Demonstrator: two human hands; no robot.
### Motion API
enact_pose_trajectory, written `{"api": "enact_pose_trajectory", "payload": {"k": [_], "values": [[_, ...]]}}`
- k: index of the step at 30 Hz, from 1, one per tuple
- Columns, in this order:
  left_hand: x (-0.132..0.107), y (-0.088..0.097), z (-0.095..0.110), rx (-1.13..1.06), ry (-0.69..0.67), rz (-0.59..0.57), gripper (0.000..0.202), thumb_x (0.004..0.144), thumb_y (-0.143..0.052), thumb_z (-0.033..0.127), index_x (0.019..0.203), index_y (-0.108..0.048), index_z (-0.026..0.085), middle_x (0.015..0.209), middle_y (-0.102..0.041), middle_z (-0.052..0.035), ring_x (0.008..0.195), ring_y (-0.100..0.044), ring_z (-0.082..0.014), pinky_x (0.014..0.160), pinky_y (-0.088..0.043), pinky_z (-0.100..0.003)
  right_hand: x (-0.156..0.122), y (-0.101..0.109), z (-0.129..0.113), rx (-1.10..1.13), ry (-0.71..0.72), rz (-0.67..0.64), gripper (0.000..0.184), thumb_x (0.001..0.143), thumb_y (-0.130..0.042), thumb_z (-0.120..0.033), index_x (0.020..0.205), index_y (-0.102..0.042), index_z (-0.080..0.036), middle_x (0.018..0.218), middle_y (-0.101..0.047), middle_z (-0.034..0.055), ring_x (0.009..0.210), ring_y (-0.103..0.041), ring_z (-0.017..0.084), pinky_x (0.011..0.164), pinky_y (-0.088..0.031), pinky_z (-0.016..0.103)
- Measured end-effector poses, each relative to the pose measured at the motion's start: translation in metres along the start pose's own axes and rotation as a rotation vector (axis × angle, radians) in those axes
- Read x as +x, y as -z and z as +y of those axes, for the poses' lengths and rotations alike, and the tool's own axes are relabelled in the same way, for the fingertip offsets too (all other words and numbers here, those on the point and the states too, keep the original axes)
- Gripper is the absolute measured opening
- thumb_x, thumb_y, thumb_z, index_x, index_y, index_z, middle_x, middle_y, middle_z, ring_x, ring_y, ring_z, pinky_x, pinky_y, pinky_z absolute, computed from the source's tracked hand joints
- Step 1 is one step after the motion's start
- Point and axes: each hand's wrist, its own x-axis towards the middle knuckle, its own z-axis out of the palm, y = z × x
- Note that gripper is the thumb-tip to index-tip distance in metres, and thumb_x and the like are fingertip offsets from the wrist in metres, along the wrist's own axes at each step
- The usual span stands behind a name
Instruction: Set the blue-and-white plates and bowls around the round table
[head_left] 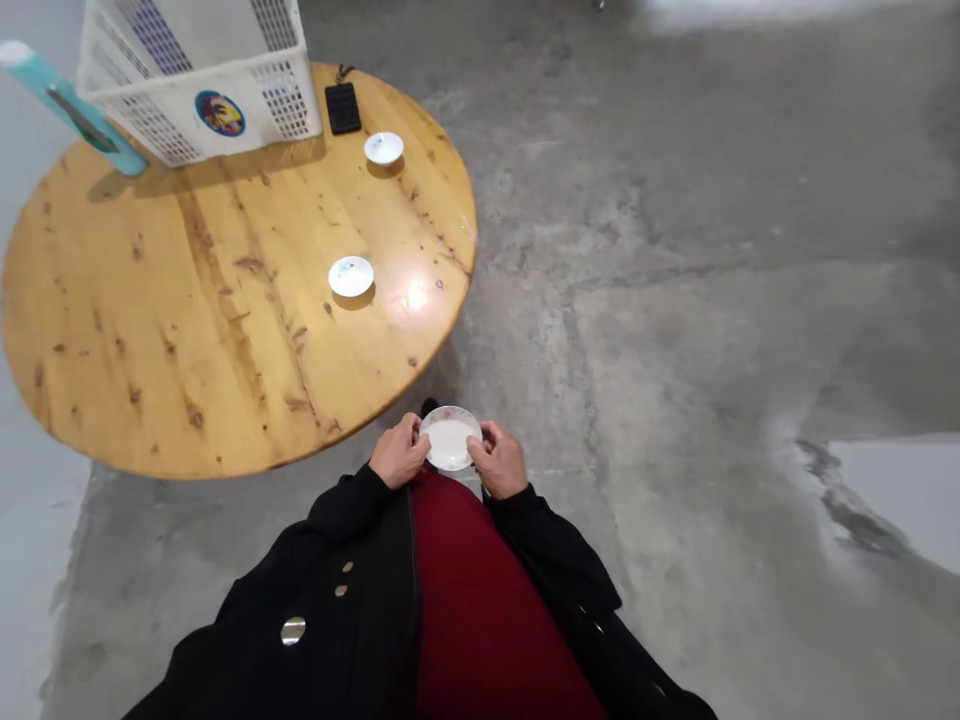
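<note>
Close to my body, off the table's near right edge, I hold a small white saucer with both hands. My left hand grips its left rim with curled fingers. My right hand grips the right rim the same way. The saucer is level and looks empty. Two more small white dishes stand on the round wooden table: one near the middle right, another farther back near the right edge.
A white plastic basket stands at the table's back. Beside it lie a black keypad-like device and a teal tool at the back left. Grey concrete floor spreads to the right.
</note>
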Motion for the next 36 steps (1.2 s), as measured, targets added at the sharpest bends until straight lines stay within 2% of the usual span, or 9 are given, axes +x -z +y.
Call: {"api": "enact_pose_trajectory", "payload": {"k": [5,9,12,15,18,23,27,31,36], "values": [[0.049,0.005,0.019,-0.219,0.037,0.02,0.006,0.087,-0.049,0.027,0.089,-0.05,0.021,0.063,-0.052,0.0061,0.06,-0.054,-0.0137,0.06,-0.038,-0.026,0.064,0.017,-0.012,0.0,0.009,-0.058,0.037,0.073,-0.053,-0.049,0.086,-0.063,-0.016,0.061,-0.059,-0.001,0.047,-0.045,0.012,0.049,-0.038,0.026],[0.092,0.027,0.03,-0.503,0.096,0.096,0.011,0.09,-0.045,0.033,0.092,-0.047,0.022,0.061,-0.049,0.0077,0.052,-0.057,-0.0126,0.054,-0.042,-0.025,0.136,0.017,-0.045,-0.053,0.077,-0.142,0.038,0.074,-0.055,-0.049,0.09,-0.064,-0.016,0.067,-0.064,0.0017,0.052,-0.051,0.014,0.05,-0.042,0.026],[0.121,0.052,0.03,-0.542,0.125,0.263,0.014,0.09,-0.046,0.035,0.093,-0.049,0.022,0.061,-0.051,0.0068,0.055,-0.058,-0.0133,0.055,-0.043,-0.025,0.19,0.001,-0.078,-0.095,0.172,-0.23,0.035,0.076,-0.055,-0.048,0.089,-0.063,-0.016,0.068,-0.064,0.0018,0.052,-0.052,0.014,0.051,-0.043,0.026],[0.145,0.078,0.024,-0.49,0.177,0.426,0.015,0.09,-0.047,0.034,0.097,-0.052,0.022,0.064,-0.056,0.0047,0.061,-0.06,-0.0148,0.06,-0.044,-0.026,0.235,-0.027,-0.107,-0.142,0.276,-0.28,0.032,0.076,-0.054,-0.045,0.087,-0.064,-0.017,0.071,-0.066,0.0029,0.055,-0.056,0.015,0.054,-0.046,0.028],[0.165,0.103,0.016,-0.471,0.251,0.535,0.015,0.091,-0.047,0.033,0.099,-0.053,0.021,0.068,-0.061,0.0023,0.066,-0.063,-0.0166,0.064,-0.046,-0.027,0.27,-0.057,-0.129,-0.169,0.336,-0.333,0.032,0.077,-0.053,-0.044,0.09,-0.064,-0.017,0.077,-0.068,0.0044,0.06,-0.059,0.017,0.057,-0.049,0.029],[0.19,0.136,0.001,-0.374,0.385,0.616,0.013,0.093,-0.046,0.03,0.094,-0.055,0.021,0.075,-0.067,-0.0011,0.073,-0.066,-0.019,0.071,-0.047,-0.029,0.311,-0.103,-0.149,-0.251,0.393,-0.405,0.031,0.077,-0.051,-0.041,0.091,-0.066,-0.017,0.082,-0.068,0.005,0.064,-0.061,0.018,0.062,-0.051,0.03],[0.204,0.153,-0.008,-0.232,0.496,0.628,0.016,0.094,-0.045,0.027,0.1,-0.058,0.02,0.08,-0.069,-0.0037,0.082,-0.067,-0.0225,0.077,-0.045,-0.032,0.334,-0.133,-0.155,-0.341,0.451,-0.43,0.032,0.077,-0.051,-0.038,0.092,-0.069,-0.017,0.086,-0.067,0.0061,0.069,-0.062,0.018,0.067,-0.053,0.032],[0.214,0.159,-0.014,-0.126,0.581,0.638,0.022,0.094,-0.043,0.025,0.105,-0.06,0.018,0.097,-0.07,-0.0108,0.097,-0.066,-0.0268,0.082,-0.046,-0.035,0.349,-0.155,-0.157,-0.404,0.483,-0.466,0.033,0.076,-0.051,-0.037,0.092,-0.072,-0.016,0.083,-0.066,0.0064,0.072,-0.063,0.021,0.071,-0.054,0.034],[0.225,0.157,-0.016,-0.09,0.658,0.611,0.027,0.095,-0.041,0.024,0.112,-0.06,0.015,0.11,-0.066,-0.0164,0.104,-0.065,-0.0302,0.086,-0.047,-0.038,0.36,-0.167,-0.157,-0.456,0.494,-0.518,0.041,0.075,-0.05,-0.036,0.102,-0.072,-0.014,0.087,-0.068,0.0079,0.072,-0.063,0.022,0.077,-0.054,0.036]]}}
